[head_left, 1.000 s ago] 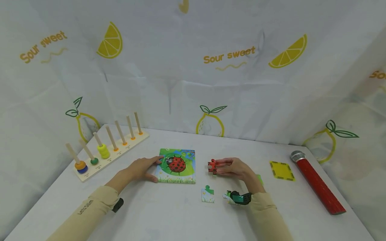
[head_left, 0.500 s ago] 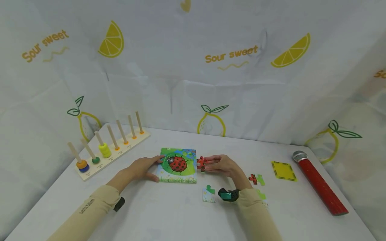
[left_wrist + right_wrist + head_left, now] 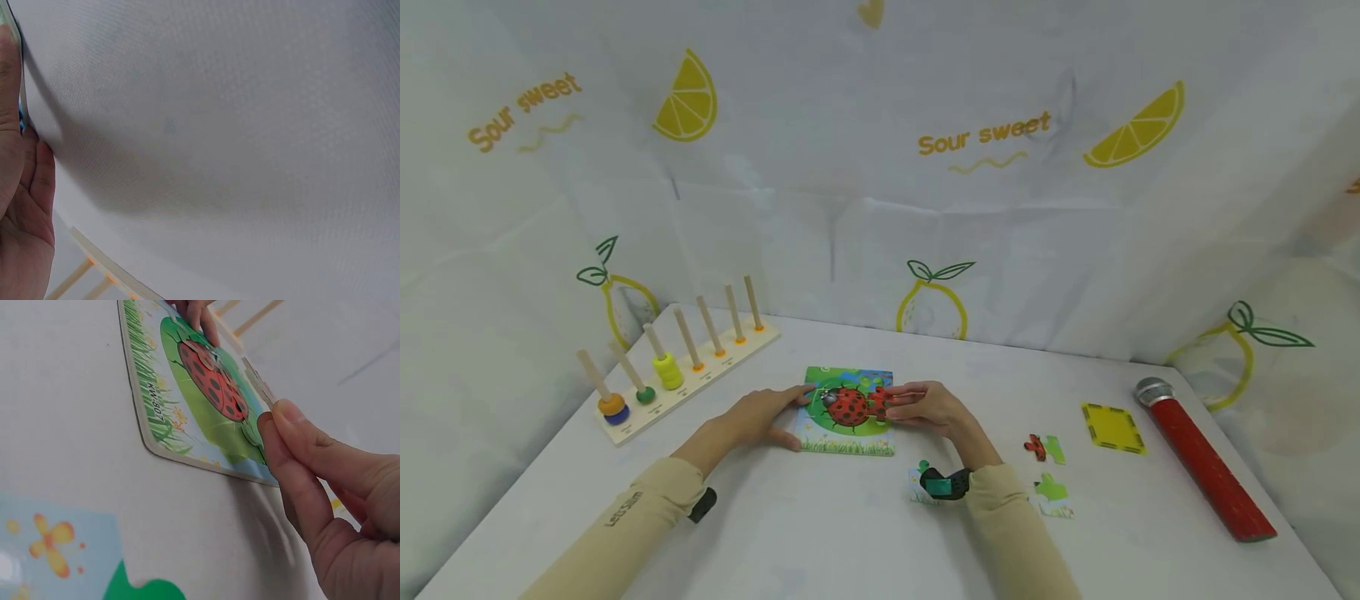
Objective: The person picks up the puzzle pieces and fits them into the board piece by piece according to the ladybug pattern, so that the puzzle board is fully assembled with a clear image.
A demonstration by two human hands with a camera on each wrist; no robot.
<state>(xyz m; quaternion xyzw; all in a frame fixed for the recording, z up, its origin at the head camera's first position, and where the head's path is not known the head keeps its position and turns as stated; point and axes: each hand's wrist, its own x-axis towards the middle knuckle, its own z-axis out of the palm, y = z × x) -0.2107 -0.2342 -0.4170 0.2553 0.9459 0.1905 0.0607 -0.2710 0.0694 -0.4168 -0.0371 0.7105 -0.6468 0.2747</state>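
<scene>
My right hand (image 3: 928, 406) pinches a red puzzle piece (image 3: 878, 403) between thumb and fingers, over the right side of the ladybug puzzle board (image 3: 846, 447). In the right wrist view the held piece (image 3: 258, 382) is seen edge-on, tilted above the board (image 3: 187, 464). The board lies flat on the white table, its picture showing a red ladybug on green with grass along the near edge. At the board's left side rests my left hand (image 3: 758, 421), forefinger on the upper edge area and thumb apart at the lower left corner.
A loose corner piece (image 3: 921, 487) lies partly behind the right wrist's camera band. Further right are a red-and-green piece (image 3: 1045, 448), a green piece (image 3: 1052, 493), a yellow square (image 3: 1112, 427) and a red microphone (image 3: 1206, 467). A wooden peg abacus (image 3: 700, 379) stands at the left.
My right hand has carried the red piece leftward from beside the board to over its right side, uncovering loose pieces at the right. The left hand keeps its place on the board.
</scene>
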